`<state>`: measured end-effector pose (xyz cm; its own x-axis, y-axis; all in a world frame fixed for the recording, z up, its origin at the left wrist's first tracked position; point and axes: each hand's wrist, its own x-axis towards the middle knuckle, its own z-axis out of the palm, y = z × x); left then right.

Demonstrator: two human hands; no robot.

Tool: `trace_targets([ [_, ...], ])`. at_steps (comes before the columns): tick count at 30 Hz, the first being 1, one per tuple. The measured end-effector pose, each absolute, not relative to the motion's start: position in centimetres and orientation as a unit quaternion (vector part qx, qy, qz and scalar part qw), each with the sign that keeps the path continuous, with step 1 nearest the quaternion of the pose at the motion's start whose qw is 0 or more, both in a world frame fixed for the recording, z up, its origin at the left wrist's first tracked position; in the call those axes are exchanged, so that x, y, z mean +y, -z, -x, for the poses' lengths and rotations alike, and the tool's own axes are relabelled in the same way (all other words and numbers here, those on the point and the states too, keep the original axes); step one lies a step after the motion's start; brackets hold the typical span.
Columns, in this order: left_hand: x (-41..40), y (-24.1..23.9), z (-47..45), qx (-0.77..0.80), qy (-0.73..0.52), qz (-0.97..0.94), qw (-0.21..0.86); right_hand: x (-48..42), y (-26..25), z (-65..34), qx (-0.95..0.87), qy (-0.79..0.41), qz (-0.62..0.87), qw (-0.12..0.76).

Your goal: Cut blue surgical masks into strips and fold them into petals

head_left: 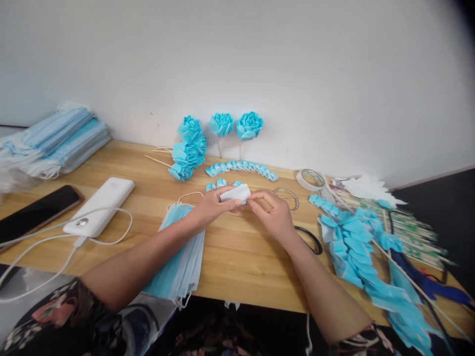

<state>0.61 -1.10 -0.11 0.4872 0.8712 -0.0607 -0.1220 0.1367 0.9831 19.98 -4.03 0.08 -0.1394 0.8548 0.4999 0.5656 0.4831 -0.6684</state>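
Observation:
Between both hands is a small folded piece of white and blue mask fabric [236, 193], held above the middle of the table. My left hand [215, 203] grips its left part, thumb along the lower edge. My right hand [272, 211] pinches its right end with thumb and fingertips. Just behind the hands lie several small folded blue pieces [221, 182], partly hidden. Farther back, a curved row of overlapping blue folded pieces [241, 168] rests on the wood. Under my left forearm is a stack of blue face masks [185, 247] with white ear loops.
Blue flowers on sticks [189, 151] lie or lean by the wall. At left are mask stacks [74, 138], a phone [37, 215] and a white power bank [100, 205] with cable. At right are a tape roll [310, 180], a black ring [311, 241] and blue folded strips [351, 247].

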Motion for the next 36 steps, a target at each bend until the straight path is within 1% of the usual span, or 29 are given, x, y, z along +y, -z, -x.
trace_targets([
  [7, -1.1, 0.2, -0.6, 0.367, -0.370, -0.542, 0.660, -4.0, -0.1, -19.8, -0.734, -0.156, 0.488, 0.446],
  [14, -1.2, -0.4, -0.6, 0.379, -0.367, -0.539, 0.657, -4.1, -0.1, -19.7, -0.723, -0.178, 0.499, 0.443],
  [18, -1.2, -0.4, -0.6, 0.382, -0.367, -0.535, 0.659, -4.2, -0.1, -19.8, -0.668, -0.265, 0.514, 0.469],
  [22, -1.2, -0.1, -0.6, 0.383, -0.384, -0.505, 0.672, -4.0, -0.1, -20.1, -0.628, -0.341, 0.497, 0.492],
  [25, -1.1, 0.2, -0.6, 0.376, -0.396, -0.488, 0.681, -3.8, 0.2, -20.2, -0.634, -0.376, 0.473, 0.483],
  [27, -1.1, 0.2, -0.6, 0.369, -0.393, -0.487, 0.687, -3.8, 0.5, -20.1, -0.647, -0.372, 0.471, 0.471],
  [31, -1.2, 0.0, -0.6, 0.360, -0.375, -0.501, 0.692, -3.8, 0.9, -20.0, -0.659, -0.320, 0.489, 0.473],
  [36, -1.0, -0.3, -0.5, 0.358, -0.344, -0.563, 0.661, -3.7, 0.8, -20.0, -0.645, -0.318, 0.501, 0.482],
])
